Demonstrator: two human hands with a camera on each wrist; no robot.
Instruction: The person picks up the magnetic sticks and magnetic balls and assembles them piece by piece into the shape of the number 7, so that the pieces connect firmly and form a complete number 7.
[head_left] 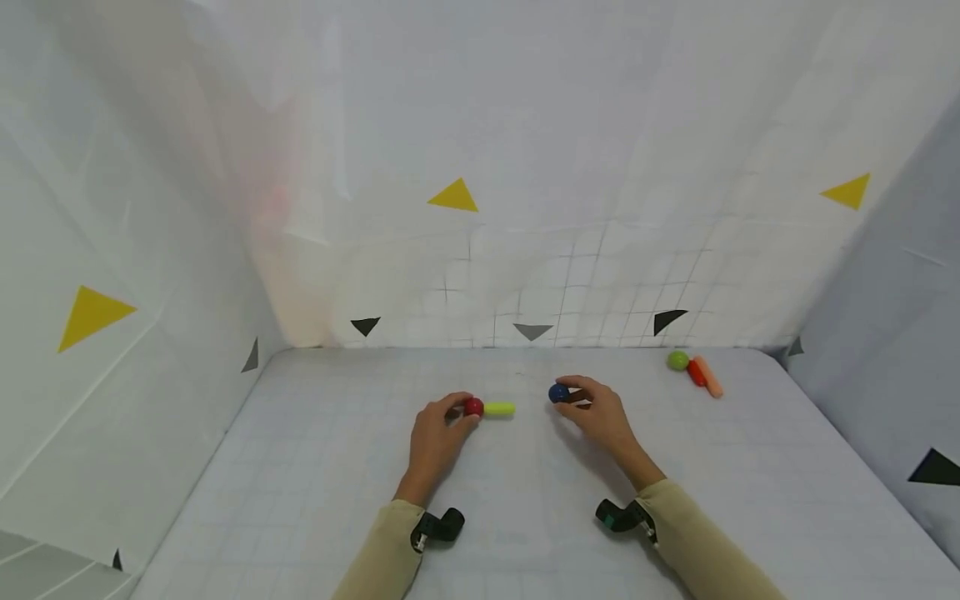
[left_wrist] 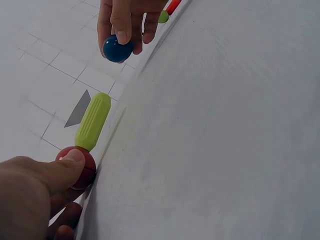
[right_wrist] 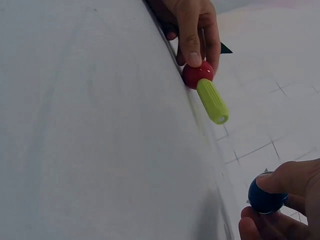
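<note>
Your left hand (head_left: 435, 437) lies low on the grey mat (head_left: 300, 500), fingers curled, thumb and fingertips pinching the red ball (head_left: 473, 407) with the yellow-green rod (head_left: 499, 408) touching its right side. Your right hand (head_left: 600, 414), just right of that rod, pinches the blue ball (head_left: 558, 392) in curled fingers. A bare strip of mat separates rod and blue ball. Both balls are glossy; the rod is ribbed.

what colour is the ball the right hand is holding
Dark blue; the ball shows best in the left wrist view.
</note>
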